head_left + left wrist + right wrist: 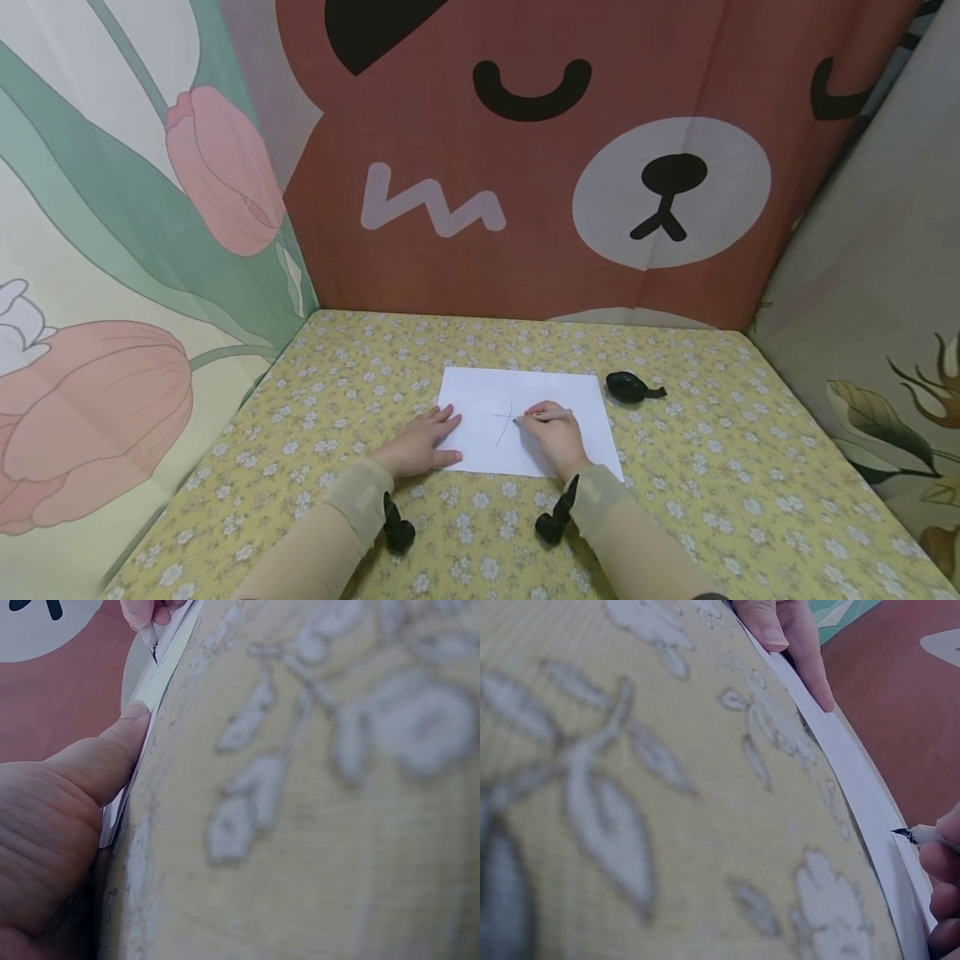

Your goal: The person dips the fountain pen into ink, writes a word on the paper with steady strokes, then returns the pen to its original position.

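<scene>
1 rectangular white paper sheet — left hand spread, best bracing firmly; 1 slim pale-barrelled pen — right hand pinching it; light strokes advisable.

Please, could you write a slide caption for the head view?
A person's left hand rests on the edge of white paper while the right hand holds a pen near thin crossing lines.

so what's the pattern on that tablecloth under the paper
The tablecloth is yellow with white flowers, clearest in the head view.
</scene>
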The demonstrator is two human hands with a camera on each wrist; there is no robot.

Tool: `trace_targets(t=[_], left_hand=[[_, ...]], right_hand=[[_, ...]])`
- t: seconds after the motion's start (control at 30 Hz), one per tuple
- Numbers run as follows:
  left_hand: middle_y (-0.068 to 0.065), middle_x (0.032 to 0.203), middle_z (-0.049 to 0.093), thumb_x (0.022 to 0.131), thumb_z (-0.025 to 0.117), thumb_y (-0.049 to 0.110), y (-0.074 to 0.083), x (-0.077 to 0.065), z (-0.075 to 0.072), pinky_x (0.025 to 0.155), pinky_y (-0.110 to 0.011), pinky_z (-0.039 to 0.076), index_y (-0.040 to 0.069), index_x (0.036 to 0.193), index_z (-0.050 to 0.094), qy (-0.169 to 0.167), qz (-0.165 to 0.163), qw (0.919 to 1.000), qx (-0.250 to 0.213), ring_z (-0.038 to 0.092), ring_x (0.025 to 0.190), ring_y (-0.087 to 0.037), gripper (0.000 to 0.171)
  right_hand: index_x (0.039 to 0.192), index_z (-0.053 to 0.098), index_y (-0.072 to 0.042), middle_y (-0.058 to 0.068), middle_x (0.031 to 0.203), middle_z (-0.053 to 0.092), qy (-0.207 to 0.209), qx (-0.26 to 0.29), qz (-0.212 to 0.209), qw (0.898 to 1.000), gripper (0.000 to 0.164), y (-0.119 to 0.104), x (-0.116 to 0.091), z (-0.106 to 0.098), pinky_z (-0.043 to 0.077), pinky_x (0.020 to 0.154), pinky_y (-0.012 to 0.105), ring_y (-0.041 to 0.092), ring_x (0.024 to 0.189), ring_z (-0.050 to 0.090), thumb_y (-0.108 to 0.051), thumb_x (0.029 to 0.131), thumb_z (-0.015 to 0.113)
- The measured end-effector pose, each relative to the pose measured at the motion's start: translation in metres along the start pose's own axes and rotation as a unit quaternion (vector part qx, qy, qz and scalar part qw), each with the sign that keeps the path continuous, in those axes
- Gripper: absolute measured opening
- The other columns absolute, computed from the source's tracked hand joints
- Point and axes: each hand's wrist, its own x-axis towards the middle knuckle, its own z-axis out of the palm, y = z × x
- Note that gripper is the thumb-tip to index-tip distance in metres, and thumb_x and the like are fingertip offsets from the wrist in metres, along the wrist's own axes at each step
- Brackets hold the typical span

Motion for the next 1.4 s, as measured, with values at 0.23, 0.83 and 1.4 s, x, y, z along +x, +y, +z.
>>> trace_targets(t=[0.23, 0.83, 1.4], left_hand=[[-0.001, 0.161, 0.014, 0.093, 0.056, 0.052, -0.0007, 0.0003, 0.0004, 0.116, -0.053, 0.011, 0.019, 0.152, 0.03, 0.0, -0.001, 1.0, 0.001, 0.006, 0.147, -0.028, 0.073], [-0.003, 0.161, 0.014, 0.094, 0.055, 0.051, -0.0003, -0.0005, 0.0, 0.116, -0.053, 0.009, 0.017, 0.153, 0.029, -0.005, 0.002, 1.0, 0.001, 0.006, 0.147, -0.028, 0.072], [-0.004, 0.16, 0.015, 0.094, 0.056, 0.05, 0.0009, -0.0004, 0.0001, 0.116, -0.054, 0.01, 0.016, 0.152, 0.03, -0.002, 0.004, 1.0, 0.003, 0.007, 0.147, -0.03, 0.072]], right_hand=[[0.083, 0.071, -0.012, 0.001, 0.085, 0.065, -0.001, 0.004, -0.003, 1.0, 0.01, 0.0001, -0.0011, -0.0005, 0.045, 0.073, 0.033, 0.019, 0.079, 0.057, -0.022, 0.085, 0.072], [0.082, 0.067, -0.012, 0.005, 0.079, 0.061, -0.007, -0.001, 0.033, 0.999, 0.01, -0.001, -0.0037, -0.0035, 0.041, 0.073, 0.035, 0.022, 0.074, 0.052, -0.021, 0.084, 0.071], [0.079, 0.066, -0.011, 0.005, 0.075, 0.06, -0.007, 0.002, 0.036, 0.999, 0.009, -0.0008, -0.0072, -0.0071, 0.04, 0.066, 0.032, 0.022, 0.069, 0.05, -0.019, 0.083, 0.067]])
